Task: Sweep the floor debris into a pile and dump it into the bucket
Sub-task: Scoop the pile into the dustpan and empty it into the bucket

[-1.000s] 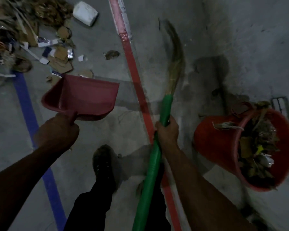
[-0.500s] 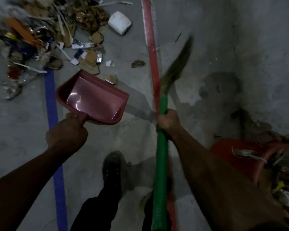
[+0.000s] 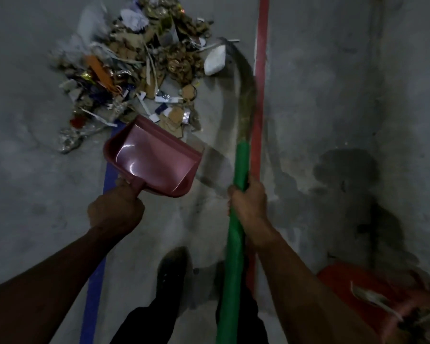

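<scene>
I see my left hand (image 3: 116, 211) curled tight round the stub handle of the pink dustpan (image 3: 154, 157), holding the pan tilted with its open mouth toward the debris pile (image 3: 139, 68). The pan's front lip sits just beside the nearest scraps of cardboard; whether it touches the floor (image 3: 35, 182) I cannot tell. The pan looks bare inside, with a glare streak across its bed.

My right hand (image 3: 250, 201) grips the green handle of the broom (image 3: 237, 219), fingers wrapped round it. The bristles (image 3: 243, 80) curve up and to the left, blurred, their tip near a white crumpled lump (image 3: 215, 60) at the pile's right edge.

The pile lies on the grey concrete floor, above the dustpan: cardboard bits, paper strips, foil, something orange, dry brown matter. A blue floor line (image 3: 94, 294) runs under the dustpan toward the pile; a red floor line (image 3: 261, 70) runs just right of the broom.

The orange-red bucket (image 3: 353, 286) shows at the lower right corner, partly cut off by the frame, well apart from the pile, with litter at its rim. A dark shoe (image 3: 171, 274) stands between my arms. Dark stains (image 3: 345, 170) mark the floor on the right.
</scene>
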A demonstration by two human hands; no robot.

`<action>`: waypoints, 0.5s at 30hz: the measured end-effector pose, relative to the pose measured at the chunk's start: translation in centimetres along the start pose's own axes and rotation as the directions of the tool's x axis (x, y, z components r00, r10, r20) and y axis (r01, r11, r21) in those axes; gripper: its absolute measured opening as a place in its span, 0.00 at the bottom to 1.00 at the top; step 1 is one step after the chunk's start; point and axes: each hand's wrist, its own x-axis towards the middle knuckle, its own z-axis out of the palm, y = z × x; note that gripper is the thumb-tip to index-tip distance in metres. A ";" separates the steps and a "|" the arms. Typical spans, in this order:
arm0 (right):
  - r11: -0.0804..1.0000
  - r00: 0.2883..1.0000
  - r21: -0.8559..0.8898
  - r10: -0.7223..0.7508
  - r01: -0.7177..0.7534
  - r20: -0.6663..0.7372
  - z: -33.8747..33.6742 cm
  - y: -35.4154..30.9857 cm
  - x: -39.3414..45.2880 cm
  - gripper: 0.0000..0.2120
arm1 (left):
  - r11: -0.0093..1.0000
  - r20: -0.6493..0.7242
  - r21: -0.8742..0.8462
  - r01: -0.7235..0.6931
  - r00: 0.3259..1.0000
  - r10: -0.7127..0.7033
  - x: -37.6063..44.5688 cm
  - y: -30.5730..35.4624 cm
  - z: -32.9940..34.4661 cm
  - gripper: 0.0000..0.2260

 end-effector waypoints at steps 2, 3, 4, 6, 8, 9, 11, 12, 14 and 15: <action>1.000 0.997 -0.001 0.011 -0.011 -0.078 -1.9 -0.9 2.1 0.14 | 1.000 -0.023 -0.029 0.002 1.000 -0.003 0.5 0.9 -0.7 0.14; 1.000 0.995 -0.021 0.016 -0.019 -0.102 -2.6 -1.5 3.5 0.15 | 0.999 -0.044 -0.052 0.017 0.999 -0.019 1.1 1.2 -0.8 0.14; 0.999 0.993 -0.042 0.019 -0.024 -0.121 -3.3 -2.2 5.0 0.16 | 0.997 -0.061 -0.070 0.044 0.997 -0.048 1.7 1.5 -0.8 0.14; 0.997 0.990 -0.032 0.060 -0.065 -0.127 -4.1 -3.7 8.5 0.16 | 0.990 -0.065 -0.102 0.100 0.992 -0.107 2.8 2.2 -0.8 0.17; 0.993 0.990 0.002 0.120 -0.120 -0.074 -4.1 -5.6 12.2 0.13 | 0.980 -0.089 -0.144 0.138 0.984 -0.151 3.8 2.9 -0.7 0.18; 0.990 0.989 -0.014 0.138 -0.139 -0.048 -3.8 -6.5 14.0 0.12 | 0.975 -0.101 -0.156 0.160 0.979 -0.177 4.1 3.4 -0.8 0.17; 0.989 0.989 -0.025 0.146 -0.146 0.001 -2.4 -7.9 17.3 0.15 | 0.968 -0.130 -0.181 0.174 0.971 -0.199 4.9 4.4 -0.7 0.15; 0.989 0.989 -0.031 0.146 -0.145 0.031 -1.3 -8.2 18.9 0.17 | 0.963 -0.141 -0.190 0.189 0.966 -0.217 5.1 4.8 -0.6 0.14; 0.989 0.987 -0.097 0.122 -0.112 0.101 0.7 -9.3 20.5 0.15 | 0.950 -0.153 -0.205 0.234 0.952 -0.267 5.5 5.4 -0.3 0.13; 0.986 0.986 -0.141 0.109 -0.090 0.129 1.6 -9.7 21.1 0.15 | 0.944 -0.160 -0.216 0.251 0.944 -0.288 5.7 5.7 -0.2 0.12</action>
